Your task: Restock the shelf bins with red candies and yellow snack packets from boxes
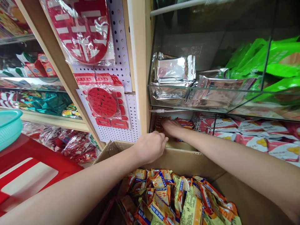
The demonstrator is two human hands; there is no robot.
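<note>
At the far edge of the cardboard box (180,159), my left hand (151,147) has its fingers curled closed. What they hold, if anything, is hidden. My right hand (172,127) reaches into the low shelf compartment, over small red and orange snack packets (185,123). Its fingers are blurred and partly hidden, so their grip is unclear. Below my forearms, the open box holds many wrapped snack packets (161,200) in orange, yellow and blue, lying in a loose heap.
Silver packets (173,70) and green bags (278,56) fill the glass shelf above. Pink and white packets (253,126) lie right of the compartment. A wooden post (142,62) and red hanging decorations (103,103) stand left. A red stool (35,175) bears a teal basket (9,125).
</note>
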